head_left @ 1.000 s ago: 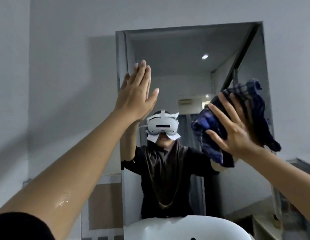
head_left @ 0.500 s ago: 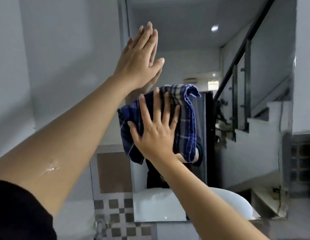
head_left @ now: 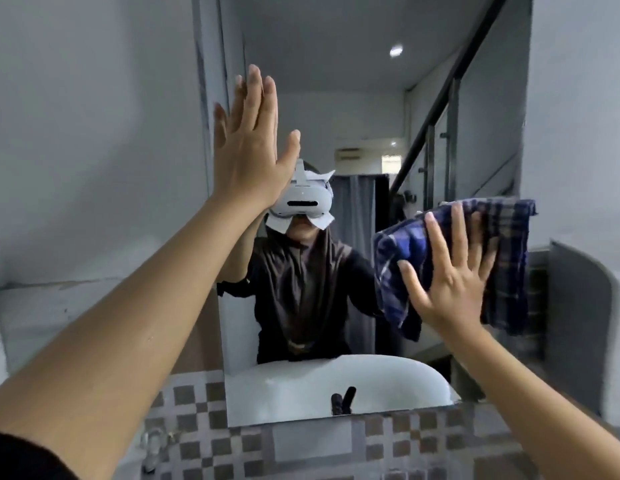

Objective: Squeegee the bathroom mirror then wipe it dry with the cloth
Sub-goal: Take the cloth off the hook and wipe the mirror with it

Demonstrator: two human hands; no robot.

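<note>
The bathroom mirror (head_left: 353, 109) hangs on the grey wall straight ahead and reflects a person with a headset. My right hand (head_left: 450, 278) presses a blue checked cloth (head_left: 509, 258) flat against the glass near the mirror's right edge, fingers spread over it. My left hand (head_left: 249, 150) rests flat on the mirror's left part with straight fingers and holds nothing. No squeegee is in view.
Below the mirror runs a band of brown and white checked tiles (head_left: 388, 441). A white basin and a dark tap appear only as reflections. A metal tap (head_left: 152, 448) sits low on the left. A grey ledge (head_left: 35, 306) lines the left wall.
My right hand has slid the cloth from the mirror's left-middle part over to its right edge and lower. The left hand stays flat on the glass. The view has shifted downward.
</note>
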